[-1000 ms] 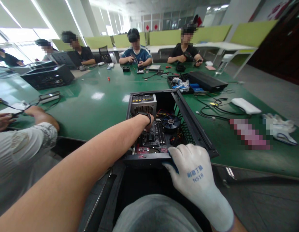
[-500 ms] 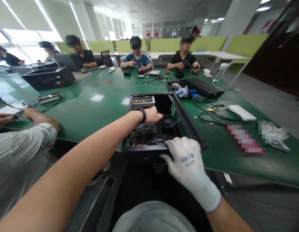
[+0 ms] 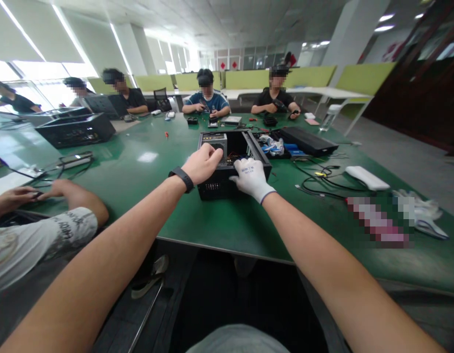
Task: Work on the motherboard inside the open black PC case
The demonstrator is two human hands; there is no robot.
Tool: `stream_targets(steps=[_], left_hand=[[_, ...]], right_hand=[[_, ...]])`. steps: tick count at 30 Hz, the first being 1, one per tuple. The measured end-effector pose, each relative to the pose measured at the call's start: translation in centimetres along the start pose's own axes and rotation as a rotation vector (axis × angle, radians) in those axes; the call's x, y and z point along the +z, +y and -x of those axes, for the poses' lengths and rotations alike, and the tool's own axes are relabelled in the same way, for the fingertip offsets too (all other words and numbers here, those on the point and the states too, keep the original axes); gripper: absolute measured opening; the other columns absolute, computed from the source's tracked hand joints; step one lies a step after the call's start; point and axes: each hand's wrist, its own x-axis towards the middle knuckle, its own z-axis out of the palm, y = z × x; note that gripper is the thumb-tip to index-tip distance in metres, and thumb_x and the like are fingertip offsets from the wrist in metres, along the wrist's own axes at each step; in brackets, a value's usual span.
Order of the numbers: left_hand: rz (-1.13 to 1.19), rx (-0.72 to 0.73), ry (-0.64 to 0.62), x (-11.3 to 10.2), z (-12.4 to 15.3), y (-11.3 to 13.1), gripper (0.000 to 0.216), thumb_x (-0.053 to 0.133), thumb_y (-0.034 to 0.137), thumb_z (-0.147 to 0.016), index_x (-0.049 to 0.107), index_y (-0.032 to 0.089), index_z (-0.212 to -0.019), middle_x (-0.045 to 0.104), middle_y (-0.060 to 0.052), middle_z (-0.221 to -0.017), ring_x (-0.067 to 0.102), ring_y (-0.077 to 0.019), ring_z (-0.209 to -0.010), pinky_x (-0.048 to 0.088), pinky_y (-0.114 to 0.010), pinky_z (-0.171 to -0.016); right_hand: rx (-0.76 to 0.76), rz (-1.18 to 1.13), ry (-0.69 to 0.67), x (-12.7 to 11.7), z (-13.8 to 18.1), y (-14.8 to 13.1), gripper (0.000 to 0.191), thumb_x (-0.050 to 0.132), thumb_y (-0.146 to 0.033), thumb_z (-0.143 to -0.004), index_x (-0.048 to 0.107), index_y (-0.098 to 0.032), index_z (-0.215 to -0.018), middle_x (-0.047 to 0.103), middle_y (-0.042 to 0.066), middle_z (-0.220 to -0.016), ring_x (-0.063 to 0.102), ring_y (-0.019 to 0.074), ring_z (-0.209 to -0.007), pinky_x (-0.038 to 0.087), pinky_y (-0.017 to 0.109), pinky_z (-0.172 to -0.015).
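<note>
Computer case: The open black computer case [image 3: 221, 190] is standing on the green desk [image 3: 168, 206], farther in from the near edge than half a second ago, with green surface now showing between the two.
Left hand: The bare left hand [image 3: 203, 164], wearing a dark wristband [image 3: 181, 179], is no longer reaching over the boards; it is resting at the near left corner. Its fingers are curling partly closed, though from this angle it is hard to tell whether they are gripping the rim or merely touching it.
Right hand: The right hand [image 3: 250, 179], in a white glove, is keeping its hold on the near rim, its fingers bending over the top and its thumb pressing the front face.
Interior: A silver power supply [image 3: 214, 138] is showing at the back left, while the near wall is hiding most of the circuit board.
What it means: The person's effort is apparently shifting from the parts inside to the case as a whole, which is now seeming better supported.
Around the case: Black cables [image 3: 318, 179] and a white box [image 3: 368, 178] are lying to the right; a co-worker's hands [image 3: 15, 196] are working at far left, well apart from the case.
</note>
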Motion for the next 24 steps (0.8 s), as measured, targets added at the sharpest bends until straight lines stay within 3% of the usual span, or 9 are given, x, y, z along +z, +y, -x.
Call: stream_targets(steps=[6,11,17,21,24], left_hand=[[0.089,0.016,0.001,0.3,0.6,-0.5,0.034,0.042,0.053,-0.094,0.05,0.02,-0.093,0.064,-0.005,-0.086,0.058,-0.0185,-0.079,0.043,-0.032,-0.072],[0.158,-0.003,-0.009,-0.2,1.3,-0.7,0.03,0.045,0.048,-0.092,0.047,0.019,-0.097,0.065,-0.006,-0.09,0.059,-0.0202,-0.083,0.044,-0.033,-0.075],[0.17,-0.013,-0.047,-1.3,1.6,-1.0,0.027,0.044,0.036,-0.09,0.048,0.016,-0.108,0.065,-0.009,-0.099,0.059,-0.0206,-0.088,0.046,-0.034,-0.078],[0.074,0.051,-0.07,-1.3,1.4,-0.5,0.033,0.046,0.038,-0.09,0.05,0.012,-0.112,0.066,-0.011,-0.099,0.06,-0.0202,-0.084,0.047,-0.033,-0.075],[-0.102,0.149,-0.155,-0.6,1.3,0.2,0.036,0.051,0.038,-0.089,0.057,0.012,-0.113,0.067,-0.011,-0.097,0.061,-0.0203,-0.085,0.049,-0.032,-0.078]], right_hand=[[0.047,0.036,-0.056,1.5,-5.9,0.3,0.041,0.059,-0.044,-0.092,0.058,-0.017,-0.124,0.06,0.009,-0.124,0.06,0.0211,-0.106,0.052,0.044,-0.09],[0.057,0.052,-0.056,1.8,-6.7,0.4,0.041,0.059,-0.043,-0.092,0.057,-0.018,-0.125,0.059,0.009,-0.125,0.06,0.0215,-0.107,0.052,0.044,-0.091],[0.053,0.057,-0.043,1.3,-3.6,-0.4,0.043,0.057,-0.048,-0.092,0.058,-0.018,-0.123,0.059,0.008,-0.123,0.059,0.0215,-0.107,0.049,0.045,-0.092],[0.047,0.047,-0.011,0.2,0.8,-1.1,0.043,0.055,-0.051,-0.091,0.058,-0.016,-0.115,0.061,0.011,-0.111,0.056,0.0247,-0.102,0.041,0.042,-0.087],[0.034,0.034,0.016,-1.1,5.0,-1.7,0.039,0.056,-0.049,-0.089,0.058,-0.016,-0.11,0.061,0.014,-0.105,0.053,0.0274,-0.098,0.033,0.039,-0.08]])
